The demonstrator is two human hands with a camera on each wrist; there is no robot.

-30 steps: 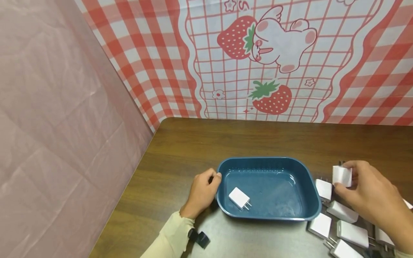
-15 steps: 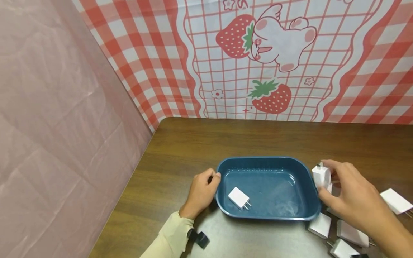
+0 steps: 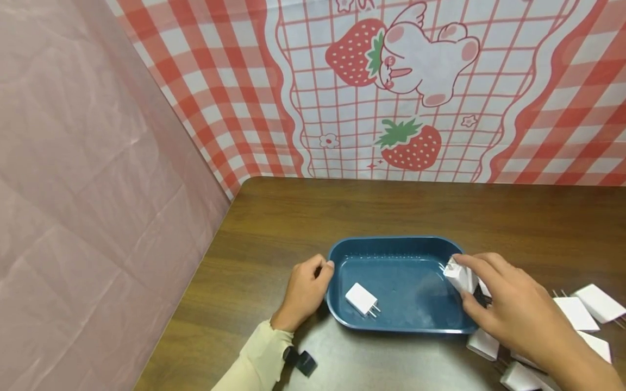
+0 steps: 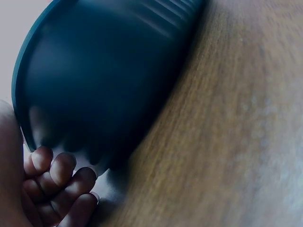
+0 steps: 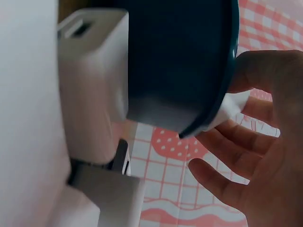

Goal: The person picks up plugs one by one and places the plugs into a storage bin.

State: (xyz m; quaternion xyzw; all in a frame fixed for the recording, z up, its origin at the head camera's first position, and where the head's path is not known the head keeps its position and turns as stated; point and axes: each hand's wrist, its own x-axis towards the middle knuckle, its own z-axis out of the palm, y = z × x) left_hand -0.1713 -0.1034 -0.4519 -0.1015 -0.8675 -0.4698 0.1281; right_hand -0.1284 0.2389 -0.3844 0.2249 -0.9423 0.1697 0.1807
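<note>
Right-hand grip [image 3: 513, 307] pinches a white charger [image 3: 462, 276] over the right end of a blue tray [image 3: 403, 290], prongs leftward, long axis slanting far left to near right; left-hand grip [image 3: 304, 290] holds the tray's left end; inside, a second charger [image 3: 361, 298] points near right.

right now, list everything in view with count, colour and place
Brown wood-grain table: one, brown, across the bottom
Blue rectangular plastic basin: one, blue, on the table
White boxy plug charger: one, white, inside basin
Held charger: one, white, at the basin's right end
Loose chargers: at least five, white, partly hidden, right of basin
Checked strawberry-print cloth: one, red and white, behind the table
Creased cloth: one, pale pink, at the left
Black square device: one, black, left wrist
Sleeve: one, pale yellow, left forearm
Left hand: one, gripping basin
Right hand: one, pinching charger
</note>
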